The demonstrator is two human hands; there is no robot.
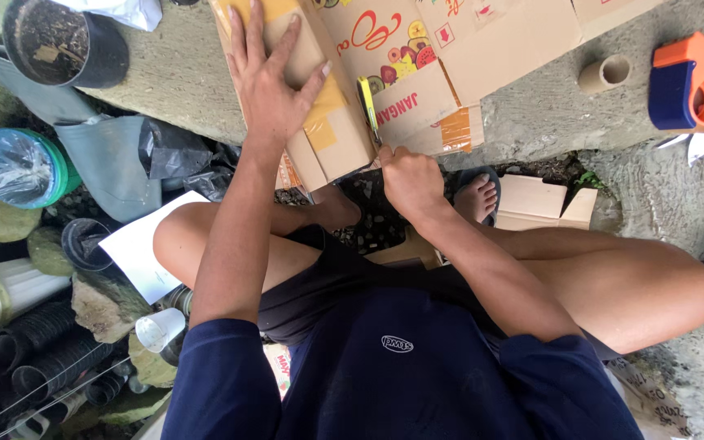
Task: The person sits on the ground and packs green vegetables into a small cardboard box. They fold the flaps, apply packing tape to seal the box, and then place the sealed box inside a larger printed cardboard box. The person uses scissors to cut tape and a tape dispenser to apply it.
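- A black pot (63,42) and a green-rimmed bucket (24,167) are sitting at the far left.
- The left hand (270,77) is pressing flat, fingers spread open, on the taped cardboard box (332,122).
- The right hand (411,181) is closing in a fist on a yellow cutter (367,102) at the box's edge.
- An orange-and-blue tape dispenser (694,81) is lying on the concrete surface (547,114).

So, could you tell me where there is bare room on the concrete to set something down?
Bare concrete lies between the cardboard box and the empty tape core, and left of the box beside the black pot. The lower left is crowded with pipes.
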